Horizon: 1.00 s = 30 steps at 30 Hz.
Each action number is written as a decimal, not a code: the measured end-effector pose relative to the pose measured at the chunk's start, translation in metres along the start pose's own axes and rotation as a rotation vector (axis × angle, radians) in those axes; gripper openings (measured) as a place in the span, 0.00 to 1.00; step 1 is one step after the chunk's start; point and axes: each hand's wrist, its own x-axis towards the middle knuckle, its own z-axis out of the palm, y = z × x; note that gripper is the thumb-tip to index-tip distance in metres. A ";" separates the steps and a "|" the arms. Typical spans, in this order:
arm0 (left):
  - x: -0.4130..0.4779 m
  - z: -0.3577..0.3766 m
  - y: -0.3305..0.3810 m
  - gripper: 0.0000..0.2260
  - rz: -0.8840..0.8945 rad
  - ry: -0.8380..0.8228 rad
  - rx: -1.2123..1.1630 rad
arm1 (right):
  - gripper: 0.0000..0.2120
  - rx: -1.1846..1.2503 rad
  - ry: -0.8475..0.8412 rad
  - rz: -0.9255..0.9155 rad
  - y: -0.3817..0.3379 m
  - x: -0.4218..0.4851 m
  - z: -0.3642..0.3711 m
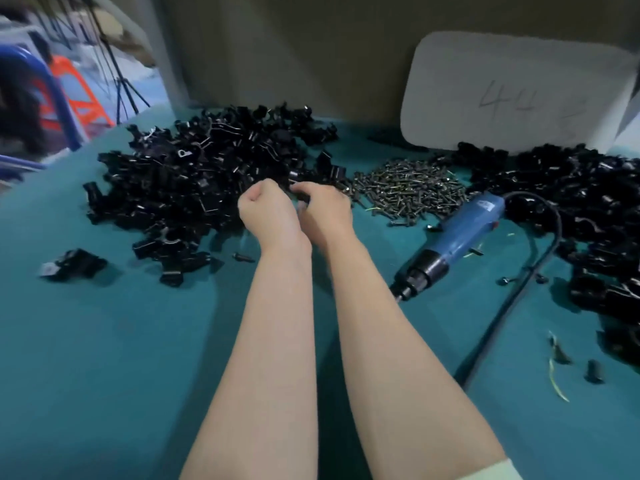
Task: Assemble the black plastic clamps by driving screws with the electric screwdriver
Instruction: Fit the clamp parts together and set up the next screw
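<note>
The electric screwdriver lies unheld on the green table, beside the right forearm; beyond it the left hand is clenched, around what I cannot tell; the right hand pinches a black clamp piece at the edge of the clamp pile. Farther right is the screw heap; if the piece sits crooked in the fingers, a screw could enter it slanted.
</note>
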 end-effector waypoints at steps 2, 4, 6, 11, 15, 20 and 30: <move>0.007 -0.005 0.000 0.13 0.000 0.013 -0.004 | 0.23 -0.091 -0.110 0.045 -0.005 0.010 0.013; 0.011 -0.007 -0.001 0.14 0.001 0.004 -0.020 | 0.23 -0.138 -0.168 0.077 -0.005 0.017 0.022; 0.013 -0.008 -0.001 0.13 -0.020 -0.006 -0.027 | 0.22 -0.199 -0.171 0.084 -0.003 0.021 0.029; 0.020 -0.006 -0.002 0.04 -0.038 -0.010 -0.042 | 0.18 -0.106 0.059 0.059 0.001 0.025 0.032; 0.017 -0.005 -0.004 0.17 0.025 -0.031 0.004 | 0.12 0.019 0.211 0.055 0.000 0.022 0.018; 0.005 0.008 -0.012 0.25 0.475 -0.272 0.632 | 0.10 0.227 0.277 -0.002 0.004 0.003 -0.042; -0.077 0.080 -0.054 0.05 0.157 -0.836 0.615 | 0.05 0.310 0.603 0.084 0.092 -0.059 -0.148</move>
